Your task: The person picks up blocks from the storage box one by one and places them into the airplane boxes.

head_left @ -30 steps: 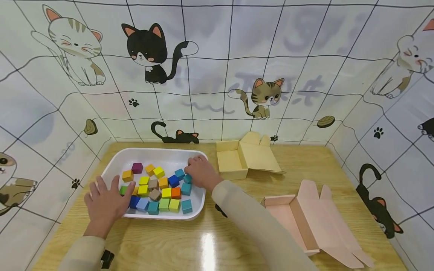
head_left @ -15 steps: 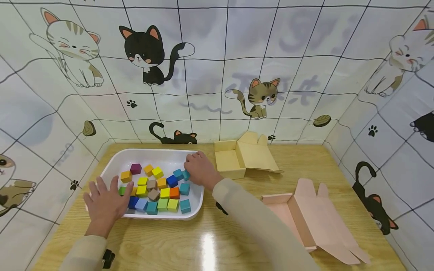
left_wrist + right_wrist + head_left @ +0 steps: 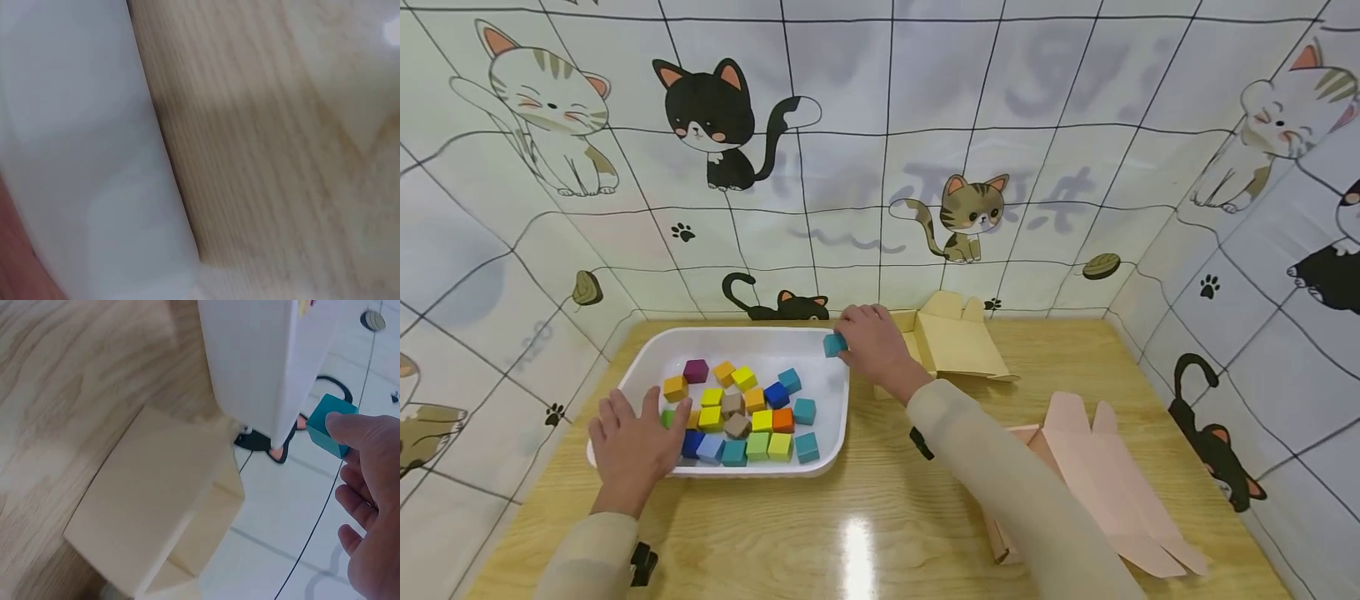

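Note:
Between thumb and fingers my right hand (image 3: pixel 876 346) pinches a teal cube (image 3: pixel 328 425), held above the right rim of the white tray (image 3: pixel 831 462). My left hand (image 3: pixel 638 442) lies with spread fingers over the tray's near left corner, covering part of the rim and a few cubes. In the tray sit loose cubes of many colours, among them a purple cube (image 3: pixel 696 371), an orange-red cube (image 3: pixel 783 420) and a dark blue cube (image 3: pixel 777 395). The left wrist view has mostly the tray's outer wall (image 3: pixel 81 125) and a bit of hand at the edge.
Right of the tray stands an open yellow cardboard box (image 3: pixel 958 346), partly behind my right hand. Nearer on the right is an open pink box (image 3: pixel 1105 483), partly covered by my right sleeve. A cat-patterned curtain (image 3: pixel 850 167) surrounds the wooden table (image 3: pixel 775 533).
My right hand has lifted the teal cube out of the tray and moved up and right to the rim, near the yellow box. The left hand stays at the tray's corner.

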Motion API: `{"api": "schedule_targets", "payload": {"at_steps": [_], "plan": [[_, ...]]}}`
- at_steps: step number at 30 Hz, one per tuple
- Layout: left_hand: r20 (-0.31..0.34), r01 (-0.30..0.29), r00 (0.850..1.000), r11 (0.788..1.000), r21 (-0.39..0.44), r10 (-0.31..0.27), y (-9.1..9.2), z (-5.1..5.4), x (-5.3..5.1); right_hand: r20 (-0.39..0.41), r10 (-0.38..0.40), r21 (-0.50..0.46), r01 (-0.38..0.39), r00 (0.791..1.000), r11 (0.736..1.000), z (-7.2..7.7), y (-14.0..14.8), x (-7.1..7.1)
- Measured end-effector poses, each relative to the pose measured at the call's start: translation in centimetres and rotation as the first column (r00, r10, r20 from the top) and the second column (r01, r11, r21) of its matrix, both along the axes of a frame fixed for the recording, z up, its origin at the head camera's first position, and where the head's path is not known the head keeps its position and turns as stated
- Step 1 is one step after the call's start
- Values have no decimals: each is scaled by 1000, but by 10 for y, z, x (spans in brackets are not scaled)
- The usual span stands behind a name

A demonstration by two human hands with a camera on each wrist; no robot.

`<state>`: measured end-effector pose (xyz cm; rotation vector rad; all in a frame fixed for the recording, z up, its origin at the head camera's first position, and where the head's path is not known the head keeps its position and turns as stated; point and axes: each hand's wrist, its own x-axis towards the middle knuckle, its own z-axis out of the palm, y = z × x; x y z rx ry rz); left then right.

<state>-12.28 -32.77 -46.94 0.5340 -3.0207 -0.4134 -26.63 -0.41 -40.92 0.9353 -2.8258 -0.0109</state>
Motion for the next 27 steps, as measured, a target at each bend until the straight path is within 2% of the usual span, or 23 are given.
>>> {"api": "schedule_targets", "payload": {"at_steps": [5, 12, 22, 27], "plan": [[1, 1, 1000, 1000, 4, -1, 0, 0, -4, 21, -68, -45, 68, 998, 997, 0, 26, -12], [13, 2, 1000, 1000, 3, -2, 3, 0, -9, 67, -156, 22, 154, 986, 988, -10, 50, -25], [-2, -6, 1000, 1000, -8, 6, 2, -3, -10, 58, -174, 141, 165, 983, 976, -22, 42, -46], [-10, -19, 1000, 1000, -13, 18, 3, -2, -11, 85, -186, 209, 165, 979, 964, -28, 35, -58]]}}
